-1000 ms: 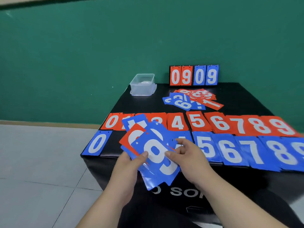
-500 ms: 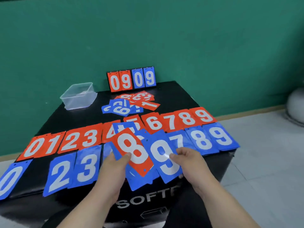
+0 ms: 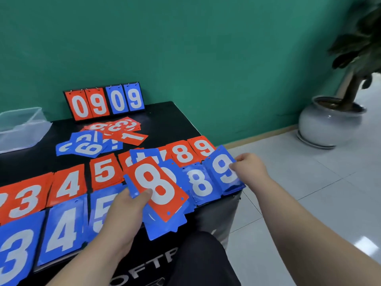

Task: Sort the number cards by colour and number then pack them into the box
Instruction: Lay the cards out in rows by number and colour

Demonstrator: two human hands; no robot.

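"Head camera: what did the fingers hold?"
"The right hand (image 3: 249, 170) pinched a blue plastic 9 card (image 3: 223, 170) over the blue 9 pile (image 3: 235, 188). The left hand (image 3: 125, 213) gripped a fan of cards (image 3: 165, 226), red plastic 8 card (image 3: 156, 188) topmost."
"Which step?"
"Sorting, I judged; releasing came next. The clear plastic box (image 3: 20, 129) sat far beyond the left fingers."

black table (image 3: 171, 122): red row (image 3: 104, 171) behind blue row (image 3: 61, 230) along near edge, loose blue pile (image 3: 82, 146) and red pile (image 3: 117, 127) mid, clear box (image 3: 20, 129) far left, flip scoreboard (image 3: 105, 102) at back
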